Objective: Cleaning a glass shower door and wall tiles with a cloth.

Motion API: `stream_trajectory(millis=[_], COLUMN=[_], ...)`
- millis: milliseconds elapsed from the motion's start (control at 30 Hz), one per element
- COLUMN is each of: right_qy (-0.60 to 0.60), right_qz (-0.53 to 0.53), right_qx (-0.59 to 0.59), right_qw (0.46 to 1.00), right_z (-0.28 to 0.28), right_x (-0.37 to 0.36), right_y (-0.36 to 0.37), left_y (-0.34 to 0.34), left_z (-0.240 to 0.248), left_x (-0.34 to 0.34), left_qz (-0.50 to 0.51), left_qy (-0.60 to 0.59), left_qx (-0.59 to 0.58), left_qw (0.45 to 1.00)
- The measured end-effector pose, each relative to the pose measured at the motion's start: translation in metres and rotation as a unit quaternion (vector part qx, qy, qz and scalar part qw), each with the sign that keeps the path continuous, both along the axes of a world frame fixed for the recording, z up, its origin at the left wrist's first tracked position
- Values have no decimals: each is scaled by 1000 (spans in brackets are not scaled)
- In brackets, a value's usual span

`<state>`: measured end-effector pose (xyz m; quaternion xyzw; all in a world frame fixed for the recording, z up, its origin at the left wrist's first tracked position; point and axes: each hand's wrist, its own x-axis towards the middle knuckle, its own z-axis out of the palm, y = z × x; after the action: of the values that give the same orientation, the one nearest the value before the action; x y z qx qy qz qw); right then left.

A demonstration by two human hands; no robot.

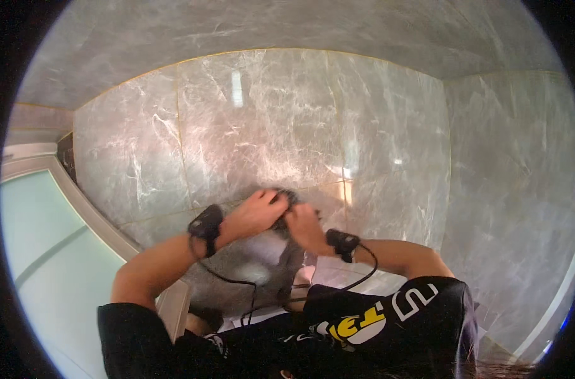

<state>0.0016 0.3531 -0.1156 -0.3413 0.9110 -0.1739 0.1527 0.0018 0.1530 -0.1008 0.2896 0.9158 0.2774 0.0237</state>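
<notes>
Close together in the middle of the head view, both my hands work at a small dark, rough-looking thing [286,197]. My left hand [260,211] has its fingers curled over the thing's left side. From the right, my right hand [304,224] bends its fingers in against it. Blur and the fingers hide much of the thing, so its kind cannot be made out. A black device [206,222] is strapped to my left wrist, and another black device [343,242] to my right wrist.
Glossy grey marbled floor tiles [262,114] spread beyond my hands, with grey walls [508,139] around them. At the left stands a framed frosted-glass door [44,215]. Black cables [227,278] hang from the wrist devices across my front.
</notes>
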Motion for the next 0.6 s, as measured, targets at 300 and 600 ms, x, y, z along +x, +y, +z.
stream_trajectory(millis=[300, 600], right_qy=[-500, -102], right_qz=[291, 217], right_qx=[10, 184], right_qw=[815, 953], right_z=[94, 306], right_x=[-63, -208], right_y=[-121, -114], left_y=[-120, -148], left_z=[-12, 33], left_x=[46, -48], left_qz=[-60, 176], left_qy=[-384, -183], left_qx=[61, -18], left_qw=[919, 967])
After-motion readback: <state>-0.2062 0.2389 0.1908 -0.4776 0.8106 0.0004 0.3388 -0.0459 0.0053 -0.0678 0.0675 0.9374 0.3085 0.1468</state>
